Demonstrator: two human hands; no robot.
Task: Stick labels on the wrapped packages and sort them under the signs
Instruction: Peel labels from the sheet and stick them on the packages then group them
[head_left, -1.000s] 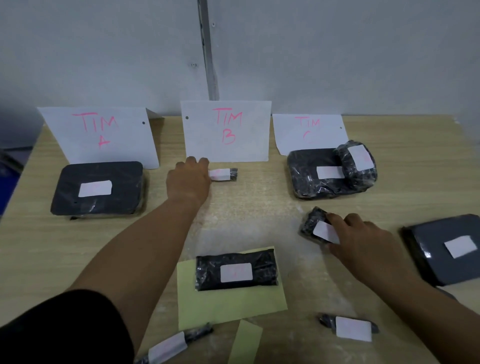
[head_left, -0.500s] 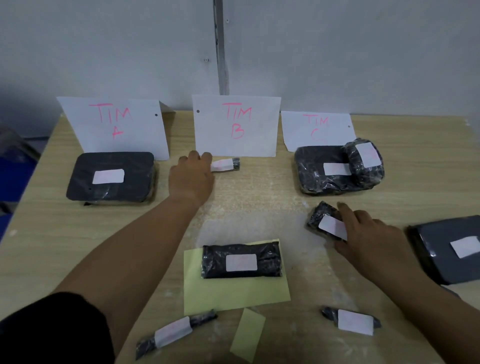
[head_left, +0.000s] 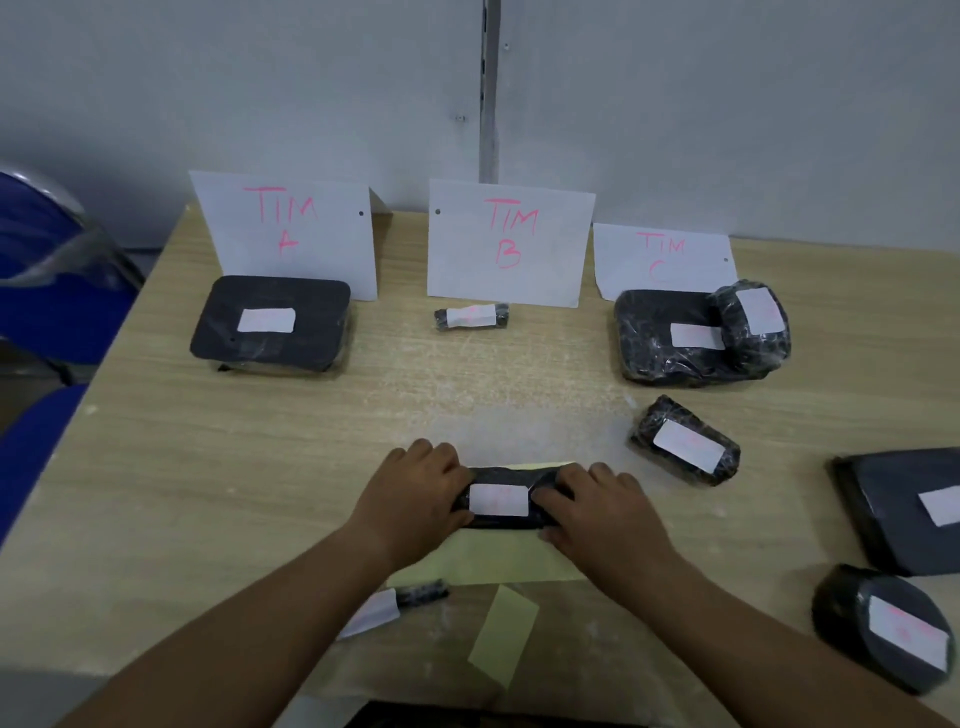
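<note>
A pale wooden table (head_left: 208, 467) stands against a grey wall; at the far left a blue chair (head_left: 47, 270) sits beside its edge. On the table's left the sign TIM A (head_left: 285, 228) stands upright; a flat black package (head_left: 270, 325) with a white label lies just in front of it. Nearer the middle, the left hand (head_left: 410, 493) curls round the left end of the oblong package (head_left: 498, 499); that package, wrapped in black with a white label on top, lies on a yellow sheet (head_left: 498, 564) at the near centre of the table; the right hand (head_left: 602, 509) grips its right end in the same way. Close to the left forearm lies a thin labelled package (head_left: 410, 595); just right of it is a yellow strip (head_left: 504, 631). At the back centre the sign TIM B (head_left: 509, 239) stands with a small rolled package (head_left: 470, 317) below it. Further right the sign TIM C (head_left: 662, 257), its last letter faint but probably a C, has a wide package (head_left: 654, 338) in front; a rounded package (head_left: 750, 325) leans on that one's right side; a chunky package (head_left: 685, 441) lies apart, between these and the right hand. At the right edge a flat dark package (head_left: 904, 509) is partly cut off; a round package (head_left: 883, 623) lies near it, closer to the person; each bears a white label.
</note>
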